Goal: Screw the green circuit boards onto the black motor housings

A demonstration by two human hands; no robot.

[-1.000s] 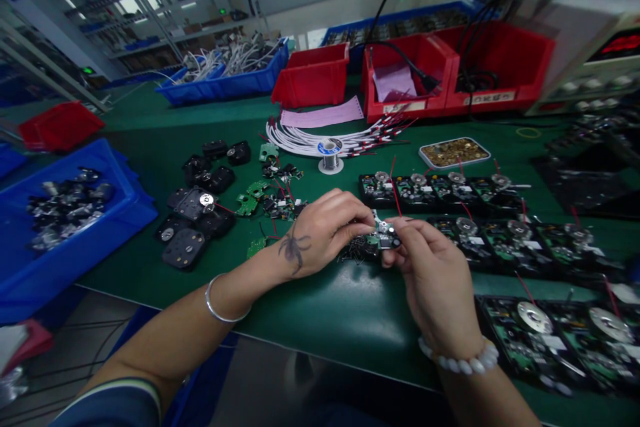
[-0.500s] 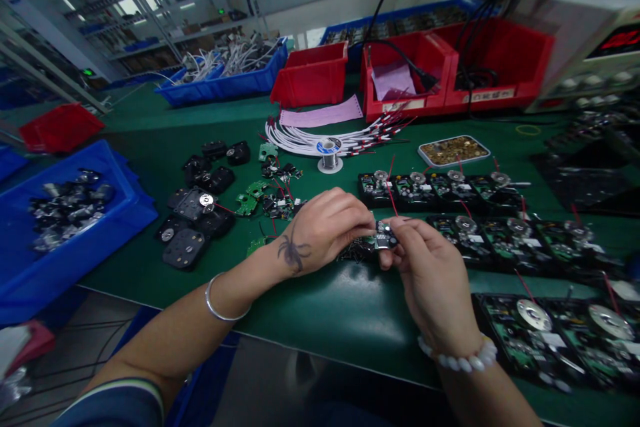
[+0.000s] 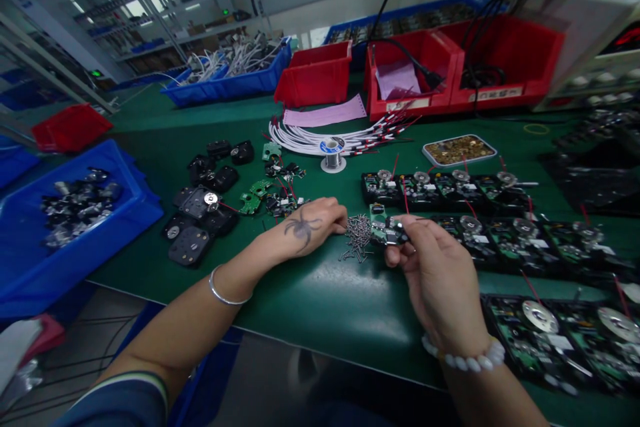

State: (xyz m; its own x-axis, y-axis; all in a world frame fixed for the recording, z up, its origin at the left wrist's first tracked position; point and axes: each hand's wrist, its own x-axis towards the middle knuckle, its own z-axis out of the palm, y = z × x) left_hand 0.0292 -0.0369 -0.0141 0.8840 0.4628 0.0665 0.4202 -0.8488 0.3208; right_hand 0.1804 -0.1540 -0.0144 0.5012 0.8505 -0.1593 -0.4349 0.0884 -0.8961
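My right hand (image 3: 437, 270) grips a green circuit board (image 3: 379, 227) by its right end, thumb on top and fingers below. A red wire rises by the thumb. Just left of the board, a heap of small screws (image 3: 357, 233) lies on the green mat. My left hand (image 3: 320, 220) is at the heap's left edge, back upward, with its fingers curled together. Anything between those fingertips is hidden. Behind my left hand are more loose circuit boards (image 3: 257, 195) with small wired parts.
Rows of black housings (image 3: 523, 240) with boards and metal discs fill the right side. Black covers (image 3: 190, 243) and a blue bin (image 3: 140, 213) stand left. Farther back are a solder spool (image 3: 333, 159), white cables (image 3: 295, 140), a tray of brass parts (image 3: 460, 150) and red bins (image 3: 315, 73).
My left hand has moved left off the circuit board to the screws, uncovering the heap and the board's left part. My right hand keeps its grip. The view has shifted slightly.
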